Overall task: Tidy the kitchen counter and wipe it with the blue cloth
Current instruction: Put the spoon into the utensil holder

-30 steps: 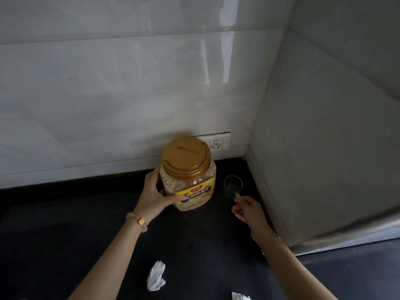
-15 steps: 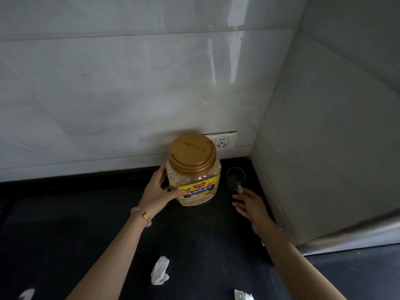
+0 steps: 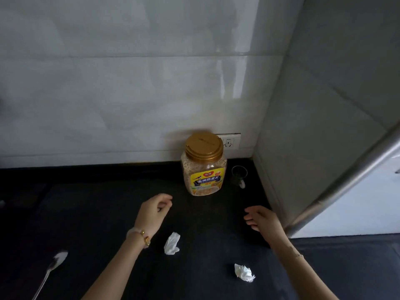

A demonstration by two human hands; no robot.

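Observation:
A clear oat jar (image 3: pixel 204 167) with a gold lid and yellow label stands on the dark counter (image 3: pixel 97 213) against the back wall. Right of it, in the corner, sits a small clear measuring cup (image 3: pixel 239 174) with a handle. My left hand (image 3: pixel 154 211) hovers in front of the jar, empty, fingers loosely curled and apart. My right hand (image 3: pixel 260 219) is below the cup, empty with fingers spread. Two crumpled white tissues lie nearer me: one (image 3: pixel 172 244) between my arms, another (image 3: pixel 244 272) by my right forearm. No blue cloth is visible.
A metal spoon (image 3: pixel 50 270) lies at the lower left of the counter. A wall socket (image 3: pixel 229 141) sits behind the jar. A grey tiled side wall (image 3: pixel 313 137) with a metal edge strip closes off the right side.
My left hand has let go of the jar and my right hand has left the cup; both have drawn back toward me. The view has pulled back and shows the spoon.

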